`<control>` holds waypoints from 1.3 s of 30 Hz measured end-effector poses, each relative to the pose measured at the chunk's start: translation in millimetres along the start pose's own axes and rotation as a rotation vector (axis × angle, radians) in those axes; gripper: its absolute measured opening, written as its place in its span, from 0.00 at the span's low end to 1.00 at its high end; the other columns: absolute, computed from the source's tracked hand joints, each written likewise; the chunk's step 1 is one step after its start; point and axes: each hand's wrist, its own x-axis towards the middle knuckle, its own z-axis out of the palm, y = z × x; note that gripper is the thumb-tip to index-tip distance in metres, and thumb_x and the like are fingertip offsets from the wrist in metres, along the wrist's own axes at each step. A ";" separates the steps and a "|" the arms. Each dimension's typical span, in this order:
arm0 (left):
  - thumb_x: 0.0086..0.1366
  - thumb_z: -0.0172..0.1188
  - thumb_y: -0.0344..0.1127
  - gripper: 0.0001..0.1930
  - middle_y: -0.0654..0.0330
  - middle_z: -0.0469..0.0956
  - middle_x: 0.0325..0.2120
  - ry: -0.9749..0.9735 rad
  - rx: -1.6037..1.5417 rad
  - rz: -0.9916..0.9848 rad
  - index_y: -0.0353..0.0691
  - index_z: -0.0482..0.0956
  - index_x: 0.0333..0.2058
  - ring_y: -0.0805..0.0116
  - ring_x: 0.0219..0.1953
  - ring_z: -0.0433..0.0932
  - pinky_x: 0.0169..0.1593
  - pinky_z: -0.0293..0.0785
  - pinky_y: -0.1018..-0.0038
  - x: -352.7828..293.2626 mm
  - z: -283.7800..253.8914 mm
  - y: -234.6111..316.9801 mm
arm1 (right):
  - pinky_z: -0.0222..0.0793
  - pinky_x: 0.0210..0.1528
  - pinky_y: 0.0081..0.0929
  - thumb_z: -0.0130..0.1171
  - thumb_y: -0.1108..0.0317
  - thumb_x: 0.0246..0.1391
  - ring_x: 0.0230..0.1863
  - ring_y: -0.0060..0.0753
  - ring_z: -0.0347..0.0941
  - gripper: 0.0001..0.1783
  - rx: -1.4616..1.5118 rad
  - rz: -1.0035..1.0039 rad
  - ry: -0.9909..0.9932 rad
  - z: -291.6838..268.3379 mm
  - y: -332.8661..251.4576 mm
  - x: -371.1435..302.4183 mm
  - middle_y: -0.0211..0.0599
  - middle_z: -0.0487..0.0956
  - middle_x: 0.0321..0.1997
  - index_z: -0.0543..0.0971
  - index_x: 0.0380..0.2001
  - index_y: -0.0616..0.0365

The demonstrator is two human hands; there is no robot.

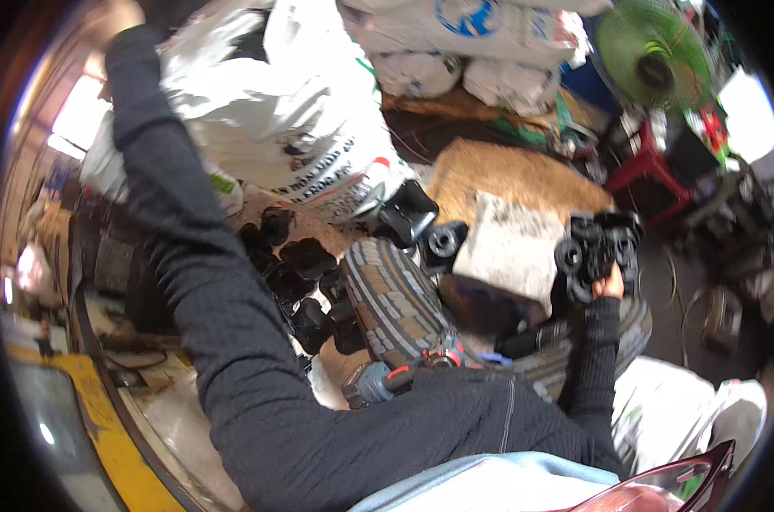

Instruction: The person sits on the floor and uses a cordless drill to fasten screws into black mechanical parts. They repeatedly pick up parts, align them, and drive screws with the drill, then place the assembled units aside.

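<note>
My left hand [118, 17] is at the far left edge, beyond a large white printed plastic sack [293, 111]; it is smeared and partly cut off, so its fingers cannot be read. On the right, my right hand [609, 283] is closed on a black moulded plastic part [600, 247], one of a cluster with round, ringed openings. More black plastic parts [308, 260] lie loose below the sack. Another ringed part [444, 242] sits beside a pale, stained slab [511, 247]. Close to my lap rests a blue-grey power tool [374, 384] with red trim.
A tyre [391, 299] stands in front of me, with a second tyre [634, 328] by my right forearm. Brown cardboard [523, 175] lies farther off. Stacked white sacks [481, 34], a green fan [651, 55] and a red stool [647, 175] are at the back. A yellow frame [88, 410] runs along the left.
</note>
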 end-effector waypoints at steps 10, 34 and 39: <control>0.57 0.62 0.47 0.20 0.57 0.76 0.35 -1.028 -0.519 -0.905 0.35 0.77 0.37 0.65 0.37 0.72 0.45 0.68 0.67 -476.3 -28.3 21.4 | 0.68 0.36 0.15 0.62 0.69 0.53 0.34 0.14 0.71 0.09 -0.480 -0.466 -0.059 72.9 0.7 -51.5 0.26 0.79 0.31 0.80 0.35 0.62; 0.63 0.55 0.29 0.19 0.58 0.76 0.42 -1.602 -0.293 -1.219 0.36 0.70 0.53 0.76 0.35 0.74 0.40 0.72 0.80 -560.0 -213.4 74.5 | 0.70 0.27 0.29 0.53 0.60 0.58 0.24 0.24 0.72 0.16 -0.619 -0.484 -0.462 119.0 38.0 -71.6 0.25 0.75 0.24 0.77 0.47 0.55; 0.68 0.51 0.33 0.14 0.62 0.77 0.31 -1.467 -0.001 -0.957 0.36 0.73 0.50 0.80 0.28 0.72 0.32 0.69 0.83 -491.4 -247.2 65.1 | 0.46 0.13 0.07 0.47 0.65 0.61 0.14 0.08 0.49 0.19 -0.139 -0.169 -0.100 33.0 -153.4 -146.4 0.17 0.61 0.18 0.71 0.53 0.60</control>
